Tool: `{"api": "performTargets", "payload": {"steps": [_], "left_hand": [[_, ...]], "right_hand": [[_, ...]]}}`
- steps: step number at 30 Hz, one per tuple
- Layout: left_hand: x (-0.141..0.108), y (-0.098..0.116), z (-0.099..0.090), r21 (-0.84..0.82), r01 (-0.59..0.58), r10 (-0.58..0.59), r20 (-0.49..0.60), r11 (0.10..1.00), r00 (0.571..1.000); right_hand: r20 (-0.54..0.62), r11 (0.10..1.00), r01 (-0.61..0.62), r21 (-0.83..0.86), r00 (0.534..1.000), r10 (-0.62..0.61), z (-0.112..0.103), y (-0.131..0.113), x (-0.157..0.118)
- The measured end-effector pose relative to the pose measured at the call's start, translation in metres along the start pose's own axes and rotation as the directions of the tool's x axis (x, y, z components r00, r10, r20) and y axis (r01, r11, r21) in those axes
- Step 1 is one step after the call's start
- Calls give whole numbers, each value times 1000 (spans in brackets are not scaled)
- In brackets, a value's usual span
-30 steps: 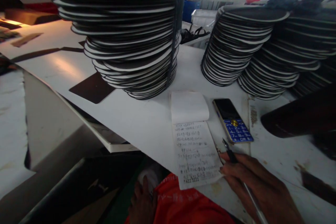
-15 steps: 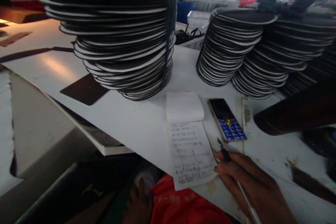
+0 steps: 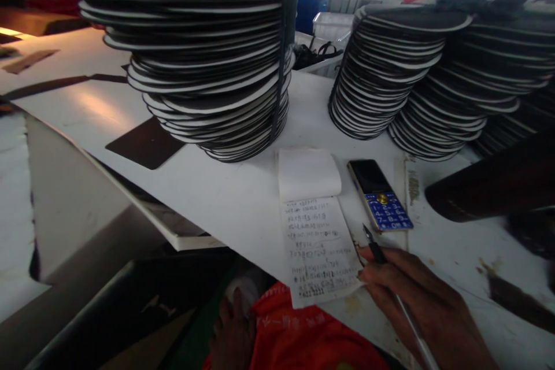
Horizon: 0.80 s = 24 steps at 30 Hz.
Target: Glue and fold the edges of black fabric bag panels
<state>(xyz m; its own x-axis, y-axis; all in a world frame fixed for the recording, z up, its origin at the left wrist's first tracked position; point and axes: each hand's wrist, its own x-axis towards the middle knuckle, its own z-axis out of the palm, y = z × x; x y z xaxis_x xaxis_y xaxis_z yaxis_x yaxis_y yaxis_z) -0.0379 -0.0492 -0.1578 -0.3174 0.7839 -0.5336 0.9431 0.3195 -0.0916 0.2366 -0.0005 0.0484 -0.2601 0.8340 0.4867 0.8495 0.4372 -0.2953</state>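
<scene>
Digits 0–9 on the phone point(image 3: 381, 195)

The upper end of the tall stack of round black discs with white edges point(image 3: 217, 78) ran past the top edge, and the right edge cut off the dark brown cylinder point(image 3: 489, 179). Handwriting on the white paper notepad point(image 3: 314, 243) was too small and blurred to read. The bottom edge cropped the left hand point(image 3: 234, 329), the wrist of the right hand point(image 3: 416, 292) and the tail of the slim pen with a black grip point(image 3: 375, 248).
</scene>
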Motion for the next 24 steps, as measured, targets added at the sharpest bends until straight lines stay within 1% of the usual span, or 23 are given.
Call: {"api": "performTargets", "payload": {"steps": [5, 13, 18, 24], "left_hand": [[0, 1, 1, -14, 16, -16, -1, 1000, 1000], [-1, 0, 0, -12, 6, -7, -12, 1000, 1000], [1, -1, 6, -10, 8, -9, -24, 1000, 1000], [4, -3, 16, -25, 13, -14, -56, 1000, 998]], "right_hand": [[35, 1000, -25, 10, 999, 25, -2, -3, 2], [26, 1000, -27, 13, 999, 26, 1, 1, -2], [3, 1000, -16, 15, 1000, 16, 0, -1, -1], [44, 999, -22, 41, 999, 20, -3, 0, 0]]}}
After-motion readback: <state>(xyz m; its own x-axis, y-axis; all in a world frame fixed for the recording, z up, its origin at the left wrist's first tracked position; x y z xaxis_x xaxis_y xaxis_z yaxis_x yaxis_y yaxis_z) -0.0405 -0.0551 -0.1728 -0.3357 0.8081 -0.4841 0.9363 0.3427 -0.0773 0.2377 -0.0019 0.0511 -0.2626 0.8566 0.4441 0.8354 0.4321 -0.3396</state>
